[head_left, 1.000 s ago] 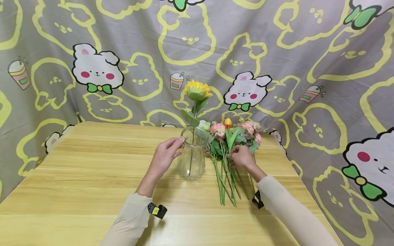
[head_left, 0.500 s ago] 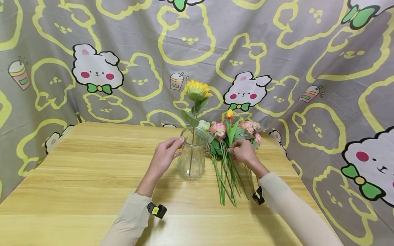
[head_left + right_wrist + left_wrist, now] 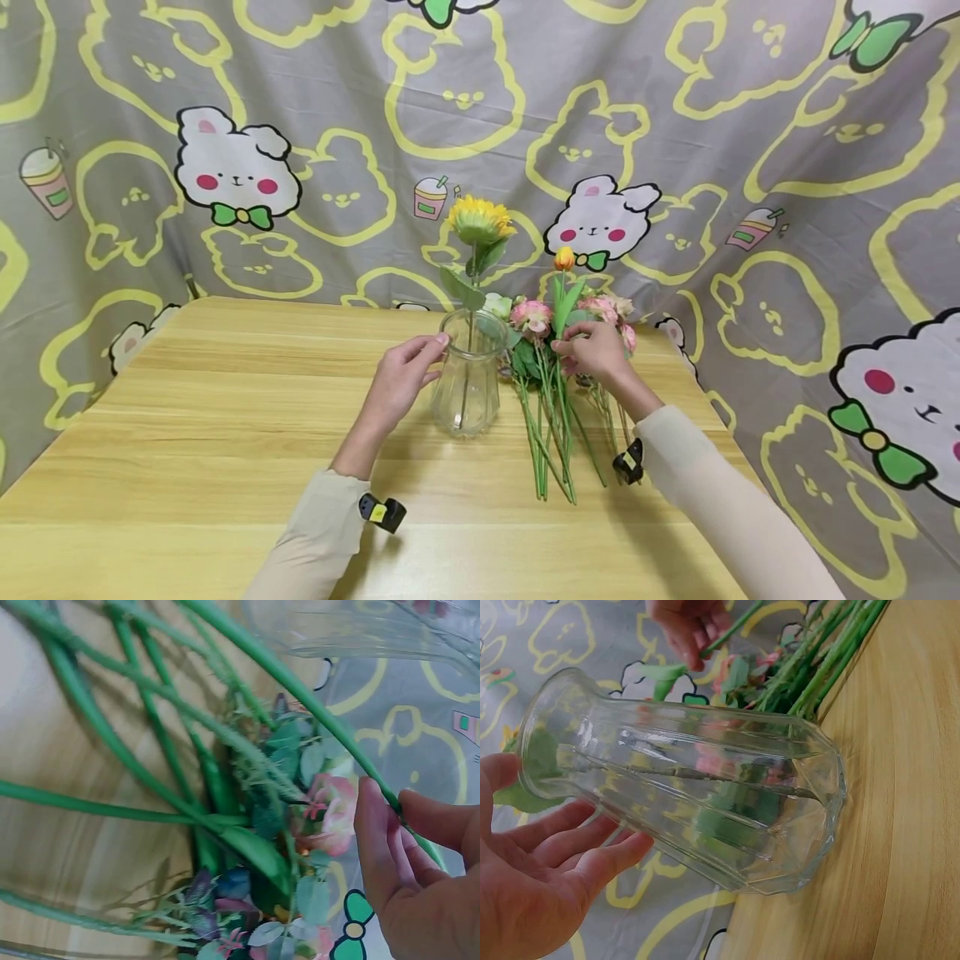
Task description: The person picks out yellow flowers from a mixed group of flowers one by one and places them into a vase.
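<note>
A clear ribbed glass vase [image 3: 467, 392] stands upright on the table with one yellow sunflower [image 3: 480, 221] in it. My left hand [image 3: 405, 371] touches the vase near its rim, its fingers fairly straight along the near left side. In the left wrist view these fingers [image 3: 604, 855] lie beside the glass without wrapping round it. Right of the vase, my right hand [image 3: 596, 354] pinches the green stem of an orange tulip [image 3: 564, 259] between thumb and fingers. The tulip's stem [image 3: 330, 724] is raised above the other stems in the right wrist view.
Several other artificial flowers lie on the table right of the vase: pink blooms [image 3: 532, 317], a white one [image 3: 497, 305], and green stems [image 3: 542, 450] toward me. A patterned cloth [image 3: 337, 75] hangs behind the wooden table [image 3: 247, 400].
My right hand has lifted the orange tulip upward from the pile, so its bloom now stands higher than the other flowers. The left hand and the vase have not moved.
</note>
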`<state>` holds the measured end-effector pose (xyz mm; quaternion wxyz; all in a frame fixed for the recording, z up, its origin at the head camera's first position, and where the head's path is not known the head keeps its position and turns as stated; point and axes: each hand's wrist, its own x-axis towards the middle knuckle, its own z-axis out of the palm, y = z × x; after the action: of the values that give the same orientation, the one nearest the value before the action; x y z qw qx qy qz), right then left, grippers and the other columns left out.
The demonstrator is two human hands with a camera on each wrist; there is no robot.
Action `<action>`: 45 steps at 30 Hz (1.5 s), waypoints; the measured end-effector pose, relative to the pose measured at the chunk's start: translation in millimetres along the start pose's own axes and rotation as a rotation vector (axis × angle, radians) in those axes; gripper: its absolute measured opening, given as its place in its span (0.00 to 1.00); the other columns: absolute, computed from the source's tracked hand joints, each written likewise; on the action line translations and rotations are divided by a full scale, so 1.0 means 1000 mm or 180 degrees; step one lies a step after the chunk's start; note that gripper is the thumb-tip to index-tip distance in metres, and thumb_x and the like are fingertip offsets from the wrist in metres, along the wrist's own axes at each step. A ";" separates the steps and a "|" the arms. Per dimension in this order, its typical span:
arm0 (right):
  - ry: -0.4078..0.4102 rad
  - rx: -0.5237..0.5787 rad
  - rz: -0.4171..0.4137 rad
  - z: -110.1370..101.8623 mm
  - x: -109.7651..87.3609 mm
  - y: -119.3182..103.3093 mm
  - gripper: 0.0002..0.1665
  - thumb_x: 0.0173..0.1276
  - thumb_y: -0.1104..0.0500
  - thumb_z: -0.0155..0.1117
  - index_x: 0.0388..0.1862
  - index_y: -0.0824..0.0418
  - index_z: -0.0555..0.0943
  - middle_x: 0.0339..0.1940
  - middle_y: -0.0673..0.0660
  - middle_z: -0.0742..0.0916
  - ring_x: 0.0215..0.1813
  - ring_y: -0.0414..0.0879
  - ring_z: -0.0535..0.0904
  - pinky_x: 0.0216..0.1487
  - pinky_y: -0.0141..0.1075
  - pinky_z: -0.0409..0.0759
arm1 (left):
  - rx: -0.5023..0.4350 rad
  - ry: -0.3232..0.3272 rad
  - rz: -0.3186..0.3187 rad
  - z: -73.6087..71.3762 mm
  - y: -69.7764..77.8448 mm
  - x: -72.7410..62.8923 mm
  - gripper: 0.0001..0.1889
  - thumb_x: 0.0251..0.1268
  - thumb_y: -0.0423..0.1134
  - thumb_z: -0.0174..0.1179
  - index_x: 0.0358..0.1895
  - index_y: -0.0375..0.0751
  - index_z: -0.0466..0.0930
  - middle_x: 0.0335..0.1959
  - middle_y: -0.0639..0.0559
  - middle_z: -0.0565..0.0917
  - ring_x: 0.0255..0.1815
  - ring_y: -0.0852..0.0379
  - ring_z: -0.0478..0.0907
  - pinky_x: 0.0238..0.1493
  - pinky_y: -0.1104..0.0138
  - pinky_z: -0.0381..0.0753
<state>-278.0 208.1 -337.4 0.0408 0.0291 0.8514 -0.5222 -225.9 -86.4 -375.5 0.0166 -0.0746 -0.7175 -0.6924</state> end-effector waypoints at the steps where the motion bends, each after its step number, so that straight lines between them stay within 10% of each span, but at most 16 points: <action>1: 0.0004 0.0045 0.0002 -0.001 0.000 -0.002 0.11 0.71 0.63 0.67 0.46 0.71 0.80 0.36 0.64 0.86 0.26 0.50 0.87 0.35 0.43 0.92 | 0.0004 -0.0001 0.0002 0.000 0.000 0.000 0.28 0.74 0.59 0.57 0.60 0.37 0.82 0.58 0.40 0.82 0.63 0.46 0.78 0.63 0.58 0.84; 22: 0.0142 0.0644 -0.0150 -0.009 -0.006 -0.060 0.19 0.73 0.62 0.66 0.56 0.74 0.77 0.47 0.62 0.84 0.29 0.39 0.88 0.47 0.36 0.90 | 0.0014 0.0018 -0.0001 0.001 0.000 0.000 0.28 0.75 0.59 0.56 0.60 0.37 0.81 0.58 0.40 0.82 0.63 0.47 0.78 0.63 0.58 0.85; 45: 0.0528 0.1393 -0.0620 0.000 -0.004 -0.113 0.08 0.73 0.66 0.65 0.46 0.70 0.78 0.33 0.56 0.87 0.28 0.43 0.89 0.45 0.36 0.91 | -0.0010 0.0009 -0.0004 -0.001 -0.001 0.000 0.28 0.74 0.59 0.57 0.59 0.37 0.82 0.58 0.41 0.82 0.63 0.46 0.78 0.63 0.57 0.85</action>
<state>-284.6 157.2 -236.3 -0.0870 -0.0022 0.7173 -0.6913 -226.3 -87.3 -375.9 0.0170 -0.0733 -0.7164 -0.6936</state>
